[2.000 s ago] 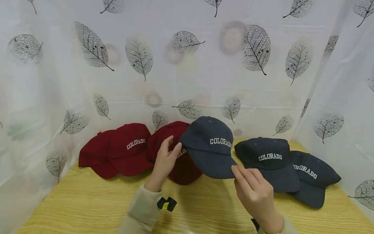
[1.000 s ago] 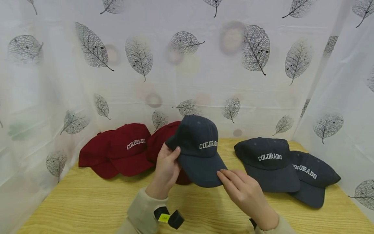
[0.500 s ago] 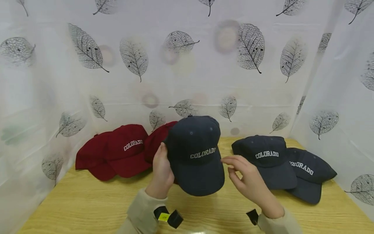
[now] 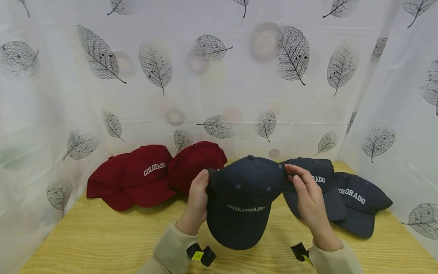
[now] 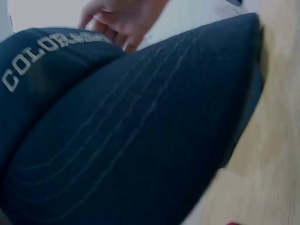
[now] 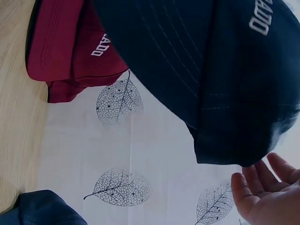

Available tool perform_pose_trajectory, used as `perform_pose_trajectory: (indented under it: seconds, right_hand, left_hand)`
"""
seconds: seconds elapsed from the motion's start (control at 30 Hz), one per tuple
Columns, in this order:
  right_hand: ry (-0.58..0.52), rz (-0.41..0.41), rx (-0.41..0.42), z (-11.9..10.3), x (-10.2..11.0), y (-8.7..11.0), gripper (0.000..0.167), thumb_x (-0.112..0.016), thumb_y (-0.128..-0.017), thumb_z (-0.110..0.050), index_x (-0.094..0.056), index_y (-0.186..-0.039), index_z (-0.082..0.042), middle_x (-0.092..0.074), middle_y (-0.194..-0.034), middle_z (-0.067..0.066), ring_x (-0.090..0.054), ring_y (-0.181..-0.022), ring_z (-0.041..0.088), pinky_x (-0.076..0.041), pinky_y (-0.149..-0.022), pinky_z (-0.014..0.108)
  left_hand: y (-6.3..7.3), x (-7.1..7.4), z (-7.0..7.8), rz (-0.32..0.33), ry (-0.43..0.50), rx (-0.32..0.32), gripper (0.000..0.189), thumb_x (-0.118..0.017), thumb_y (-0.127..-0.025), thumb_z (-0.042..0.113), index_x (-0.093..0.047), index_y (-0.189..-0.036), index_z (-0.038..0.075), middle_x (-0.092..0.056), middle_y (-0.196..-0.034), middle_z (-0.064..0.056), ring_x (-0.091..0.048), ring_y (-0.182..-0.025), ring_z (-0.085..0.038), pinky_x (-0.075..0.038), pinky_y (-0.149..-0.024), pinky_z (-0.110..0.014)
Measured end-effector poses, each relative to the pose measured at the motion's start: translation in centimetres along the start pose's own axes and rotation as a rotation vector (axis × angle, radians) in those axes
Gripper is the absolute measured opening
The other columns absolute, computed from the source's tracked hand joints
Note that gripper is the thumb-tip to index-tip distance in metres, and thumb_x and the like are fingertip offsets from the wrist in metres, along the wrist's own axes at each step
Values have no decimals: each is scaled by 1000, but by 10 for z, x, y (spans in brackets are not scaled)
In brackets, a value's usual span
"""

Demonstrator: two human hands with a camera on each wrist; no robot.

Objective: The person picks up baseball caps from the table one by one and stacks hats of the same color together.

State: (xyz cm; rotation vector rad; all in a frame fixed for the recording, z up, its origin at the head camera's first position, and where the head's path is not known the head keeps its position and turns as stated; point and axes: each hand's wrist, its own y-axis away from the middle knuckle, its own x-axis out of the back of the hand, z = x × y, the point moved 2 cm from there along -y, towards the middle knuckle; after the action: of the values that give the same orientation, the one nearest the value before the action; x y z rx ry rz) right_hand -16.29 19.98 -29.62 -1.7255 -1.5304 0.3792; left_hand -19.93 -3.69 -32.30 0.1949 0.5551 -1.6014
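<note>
A navy baseball cap lettered COLORADO is held up over the table, its brim tilted down toward me. My left hand grips the left side of its crown, the thumb showing and the other fingers hidden by the cap. At the crown's right edge, my right hand touches with its fingertips; in the right wrist view its fingers are loosely bent at the cap's lower edge, the thumb apart from it. The left wrist view is mostly filled by the cap's brim.
Several red COLORADO caps overlap at the back left of the wood-grain table. Two more navy caps lie overlapping at the back right, one partly behind my right hand. A white leaf-print curtain closes off the back and sides.
The cap has come lower and nearer, its brim swinging from lower right to face me. The right hand has let go of the brim and moved up to the crown's right side; the left has gripped the crown.
</note>
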Motion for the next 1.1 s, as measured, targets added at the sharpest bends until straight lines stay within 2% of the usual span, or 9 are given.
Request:
perform_pose_trajectory:
  seconds: [0.2, 0.33, 0.47, 0.67, 0.77, 0.9, 0.97, 1.03, 1.1]
  right_hand:
    - [11, -71, -120, -1, 3, 1, 32, -30, -96, -8, -55, -109, 7, -57, -104, -1, -51, -97, 5, -37, -82, 15]
    - [17, -151, -113, 0, 4, 0, 27, -34, -94, -3, -60, -90, 3, -59, -81, -4, -54, -74, 8, -42, -68, 18]
    - [-13, -231, -102, 2, 4, -1, 25, -40, -92, 0, -59, -79, -7, -49, -63, -3, -48, -55, 11, -39, -52, 25]
    - [-290, -327, -55, 2, 5, -2, 28, -31, -93, 7, -46, -73, -5, -35, -61, 2, -38, -51, 15, -31, -48, 29]
    - [-459, -366, -54, 0, 7, -2, 28, -23, -94, 6, -41, -75, -3, -32, -64, 5, -36, -55, 16, -28, -50, 31]
    - [-575, -385, -58, -3, 9, 0, 29, -18, -96, 2, -42, -81, -6, -36, -70, 3, -41, -61, 14, -31, -50, 31]
    - [-602, -370, -39, -4, 8, 0, 30, -18, -96, 0, -45, -85, -7, -40, -73, 1, -45, -65, 12, -34, -50, 30]
    - [-619, -336, -11, -5, 7, 1, 30, -19, -96, 0, -46, -88, -6, -43, -74, -1, -48, -65, 10, -36, -49, 29]
    - [-568, -288, -18, -5, 7, 1, 28, -21, -97, -1, -47, -89, -7, -46, -73, -3, -50, -63, 9, -37, -47, 27]
  left_hand:
    - [0, -2, -6, -107, -81, -57, 32, -32, -97, 16, -39, -66, 11, -37, -61, 3, -40, -57, -9, -32, -55, -21]
    - [1, -3, -8, -144, -147, -82, 30, -32, -97, 15, -39, -68, 9, -37, -61, 2, -39, -56, -9, -32, -55, -21]
    - [0, -4, -12, -154, -191, -89, 29, -33, -97, 14, -41, -70, 4, -39, -63, 1, -40, -58, -9, -33, -56, -21]
    - [-1, -3, -15, -130, -240, -95, 30, -32, -97, 12, -40, -76, -9, -40, -66, 1, -41, -63, -10, -33, -61, -22]
    - [-3, -2, -17, -86, -262, -61, 30, -31, -97, 11, -40, -74, -7, -39, -66, 0, -40, -63, -10, -32, -61, -23]
    - [-5, 0, -19, -39, -270, 32, 30, -31, -97, 14, -44, -82, -7, -43, -73, -5, -43, -70, -15, -35, -66, -27]
    - [-5, 0, -20, -44, -244, 89, 30, -32, -97, 17, -45, -93, -10, -47, -85, -11, -46, -81, -20, -37, -74, -30]
    - [-5, 0, -21, -63, -203, 118, 28, -34, -96, 18, -47, -93, -6, -47, -88, -11, -47, -81, -20, -38, -74, -32]
    - [-4, 0, -20, -95, -177, 132, 24, -37, -95, 19, -50, -90, -1, -49, -88, -9, -48, -79, -19, -39, -72, -32]
